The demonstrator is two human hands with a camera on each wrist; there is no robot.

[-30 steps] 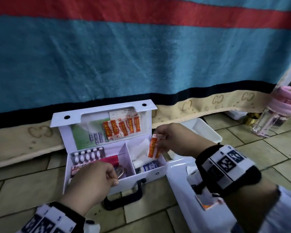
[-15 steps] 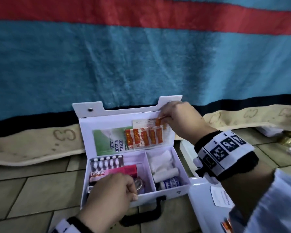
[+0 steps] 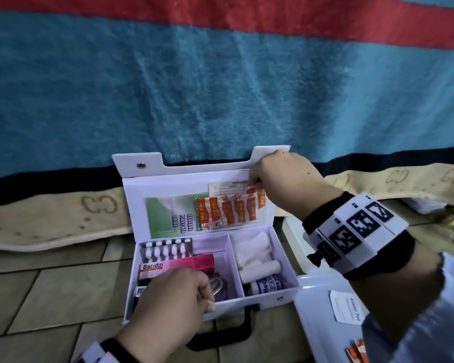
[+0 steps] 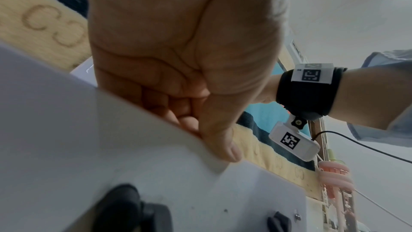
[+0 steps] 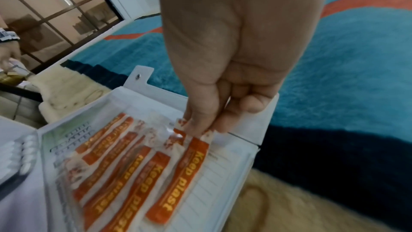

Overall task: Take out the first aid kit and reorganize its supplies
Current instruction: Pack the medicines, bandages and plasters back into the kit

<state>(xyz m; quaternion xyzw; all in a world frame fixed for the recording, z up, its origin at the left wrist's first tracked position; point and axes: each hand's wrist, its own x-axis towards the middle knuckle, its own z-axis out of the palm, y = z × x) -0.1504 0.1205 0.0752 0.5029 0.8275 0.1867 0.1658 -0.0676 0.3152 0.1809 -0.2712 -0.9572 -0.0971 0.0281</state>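
The white first aid kit point(image 3: 260, 303) stands open on the tiled floor with its lid point(image 3: 184, 176) upright. Several orange plasters point(image 3: 228, 210) sit in the lid's clear pocket. My right hand point(image 3: 256, 180) pinches the top end of the rightmost plaster point(image 5: 183, 179) at the pocket's upper edge. My left hand point(image 3: 207, 301) grips the kit's front wall point(image 4: 111, 147), thumb outside and fingers inside. The left compartment holds a pill blister point(image 3: 165, 250) and a pink Bacidin box point(image 3: 176, 265). Gauze point(image 3: 252, 247), a bandage roll point(image 3: 260, 269) and a small bottle point(image 3: 265, 282) lie in the right one.
A second white tray point(image 3: 315, 323) lies on the floor right of the kit, with an alcohol pad sachet point(image 3: 347, 309) in it. A blue blanket point(image 3: 220, 87) over a beige mattress edge point(image 3: 50, 218) rises just behind the lid. A pink bottle point(image 4: 334, 177) stands farther right.
My right hand has carried the orange plaster up from over the right compartment to the lid pocket. My left hand has stayed on the front wall.
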